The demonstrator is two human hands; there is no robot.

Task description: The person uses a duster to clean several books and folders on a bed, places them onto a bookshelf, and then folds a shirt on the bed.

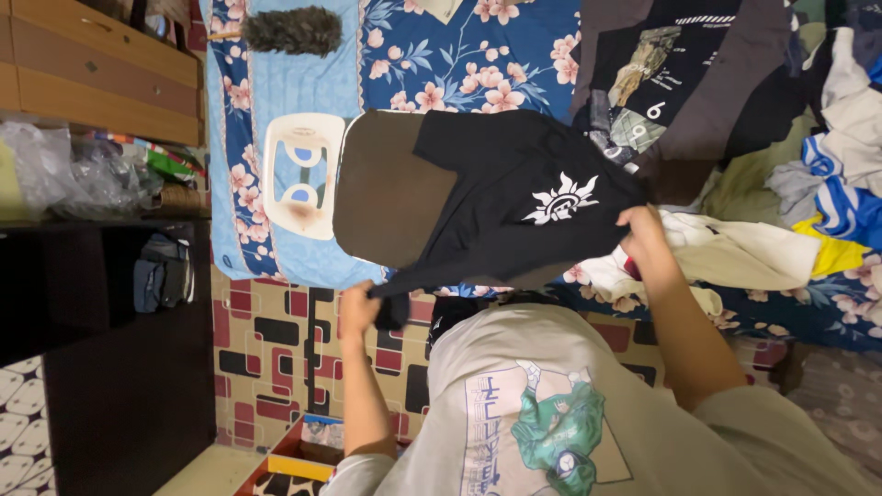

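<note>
I've got the left hand (360,310) curled tight, pinching one corner of the black T-shirt (514,207) just off the bed's edge, over the patterned red and black floor (266,340). My right hand (643,237) is closed on the opposite end of the same shirt, fingers bunched into the cloth near its white sun-like print (560,200). The shirt hangs spread between both hands above the floral blue bedsheet (441,55), partly draped over a brown cushion (386,188). Beside the cushion lies a white plastic frame (303,174), close but apart. Past my right hand the bed is crowded: a heap of clothes (808,184) touching the shirt's far edge. A feather duster (289,29) sits well clear. Open room is floor-side, by the dark cabinet (110,367).
</note>
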